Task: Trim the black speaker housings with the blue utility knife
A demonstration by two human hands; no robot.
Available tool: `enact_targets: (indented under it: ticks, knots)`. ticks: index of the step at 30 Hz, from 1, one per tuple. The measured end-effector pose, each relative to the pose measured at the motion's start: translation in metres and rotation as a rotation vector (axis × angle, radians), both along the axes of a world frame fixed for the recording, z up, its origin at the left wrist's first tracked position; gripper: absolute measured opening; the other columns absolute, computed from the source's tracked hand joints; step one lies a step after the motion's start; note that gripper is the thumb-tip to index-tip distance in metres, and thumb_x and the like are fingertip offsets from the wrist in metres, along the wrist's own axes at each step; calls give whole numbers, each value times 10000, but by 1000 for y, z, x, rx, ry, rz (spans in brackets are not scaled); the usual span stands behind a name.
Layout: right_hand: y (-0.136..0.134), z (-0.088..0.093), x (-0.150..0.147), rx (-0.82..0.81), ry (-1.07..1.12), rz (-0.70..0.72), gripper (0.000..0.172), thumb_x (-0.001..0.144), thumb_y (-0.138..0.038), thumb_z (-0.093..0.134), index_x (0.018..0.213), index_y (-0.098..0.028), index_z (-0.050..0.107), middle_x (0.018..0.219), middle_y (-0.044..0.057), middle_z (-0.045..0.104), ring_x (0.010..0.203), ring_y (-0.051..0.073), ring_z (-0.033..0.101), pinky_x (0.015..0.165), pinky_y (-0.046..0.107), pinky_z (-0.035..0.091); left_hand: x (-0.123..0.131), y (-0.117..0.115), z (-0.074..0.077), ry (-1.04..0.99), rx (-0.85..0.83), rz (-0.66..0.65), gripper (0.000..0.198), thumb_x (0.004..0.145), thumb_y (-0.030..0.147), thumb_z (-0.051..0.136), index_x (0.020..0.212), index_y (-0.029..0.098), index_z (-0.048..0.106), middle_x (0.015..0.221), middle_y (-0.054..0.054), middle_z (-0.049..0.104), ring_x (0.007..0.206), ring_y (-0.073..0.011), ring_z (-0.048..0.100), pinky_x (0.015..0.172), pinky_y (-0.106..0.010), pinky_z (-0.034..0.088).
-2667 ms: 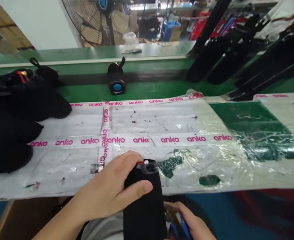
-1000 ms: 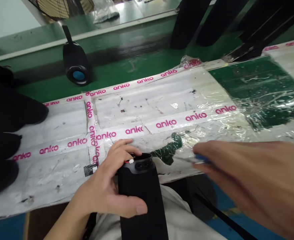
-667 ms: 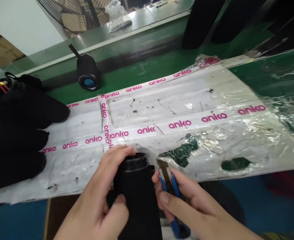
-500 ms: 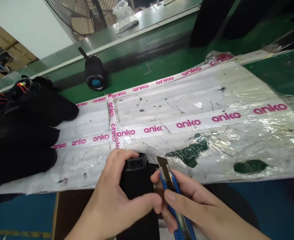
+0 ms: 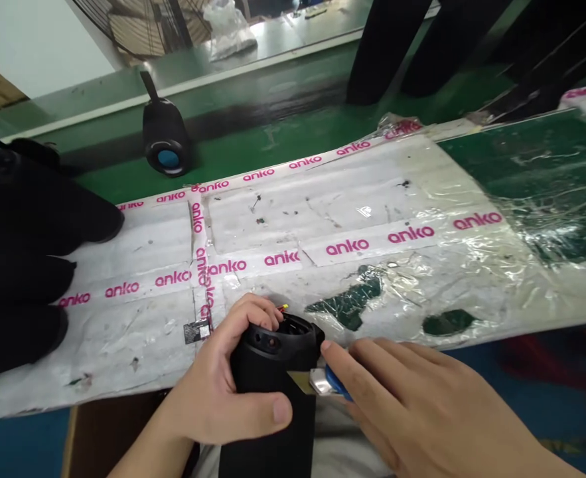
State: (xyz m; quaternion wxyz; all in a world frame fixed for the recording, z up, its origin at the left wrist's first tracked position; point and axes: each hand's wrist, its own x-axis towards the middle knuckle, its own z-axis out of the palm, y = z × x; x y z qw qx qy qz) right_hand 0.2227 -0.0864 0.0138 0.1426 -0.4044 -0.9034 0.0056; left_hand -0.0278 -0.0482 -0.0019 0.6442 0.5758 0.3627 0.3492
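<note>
A black cylindrical speaker housing (image 5: 273, 411), its open end tilted upward, is gripped by my left hand (image 5: 233, 385). The fingers of that hand curl over the rim and its thumb lies across the front. A bit of red and yellow wire shows at the opening. My right hand (image 5: 392, 398) is wrapped round a blue utility knife (image 5: 330, 383), most of its handle hidden under the fingers. The knife's blade points left, against or just in front of the housing's side below the rim. My right index fingertip is at the rim's right edge.
Several black housings (image 5: 28, 199) lie on the left of the taped white covering (image 5: 293, 219). A black speaker with a strap (image 5: 166, 136) stands on the green surface behind. More dark cylinders (image 5: 387, 46) are at the back right. A small black label (image 5: 196, 331) lies near my left hand.
The knife has swung from pointing up beside the housing to pointing left at its side. The housing has tilted, showing its opening. The view has shifted right.
</note>
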Motion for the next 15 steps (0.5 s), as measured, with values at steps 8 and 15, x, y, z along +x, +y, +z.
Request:
enact_targets:
  ticks: [8, 15]
  knots:
    - [5, 5, 8, -94, -1, 24, 540, 808, -70, 482, 1335, -179, 535, 885, -4, 664, 687, 206, 624, 606, 359, 432, 5, 2, 2, 42, 61, -13, 501, 782, 472, 892, 1128, 323, 561, 1154, -13, 500, 1111, -246, 513, 1052, -389, 440]
    - [6, 4, 8, -145, -17, 25, 537, 802, -75, 495, 1327, -184, 517, 879, 3, 678, 671, 209, 632, 584, 365, 448, 5, 3, 10, 131, 23, -37, 483, 789, 352, 876, 1154, 349, 560, 1198, -16, 506, 1190, -277, 522, 1089, -429, 431]
